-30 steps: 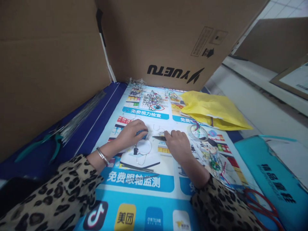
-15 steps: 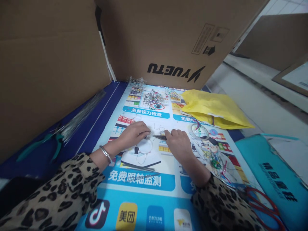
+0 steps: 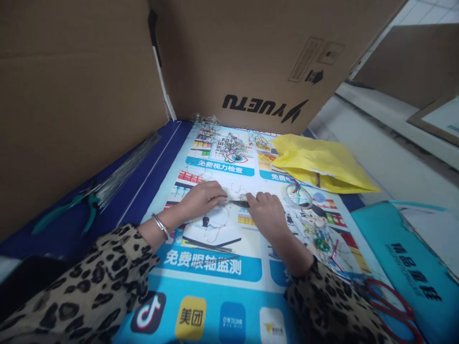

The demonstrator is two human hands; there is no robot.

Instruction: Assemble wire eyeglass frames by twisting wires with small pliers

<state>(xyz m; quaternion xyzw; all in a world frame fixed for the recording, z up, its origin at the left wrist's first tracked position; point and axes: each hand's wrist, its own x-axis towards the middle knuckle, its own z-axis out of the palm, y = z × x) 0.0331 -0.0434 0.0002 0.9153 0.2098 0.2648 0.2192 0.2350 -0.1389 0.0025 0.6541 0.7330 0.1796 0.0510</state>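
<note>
My left hand (image 3: 205, 197) is closed in a pinch over the middle of the printed sheet. From under its fingertips a thin pale wire (image 3: 227, 219) curves in a loop toward me; the pinched part is hidden. Opposite it, my right hand (image 3: 267, 216) is wrapped around a dark pointed tool (image 3: 238, 203). Its narrow tip points left at the left fingertips, only a small gap away. The tool's rear end is covered by my palm. Just beyond the tool lie small bent wire pieces (image 3: 238, 189).
Teal-handled pliers (image 3: 93, 212) and a bundle of straight wires (image 3: 125, 165) lie left. Tangled wires (image 3: 231, 143) sit farther back, before the cardboard (image 3: 251, 57). At right are a clear ring-shaped roll (image 3: 298, 197), a yellow bag (image 3: 319, 162), a teal box (image 3: 383, 239) and red-handled scissors (image 3: 394, 306).
The view has shifted slightly, moving the scene a little rightward. Both hands keep their grips, and the left fingertips now appear slightly nearer the tool's tip.
</note>
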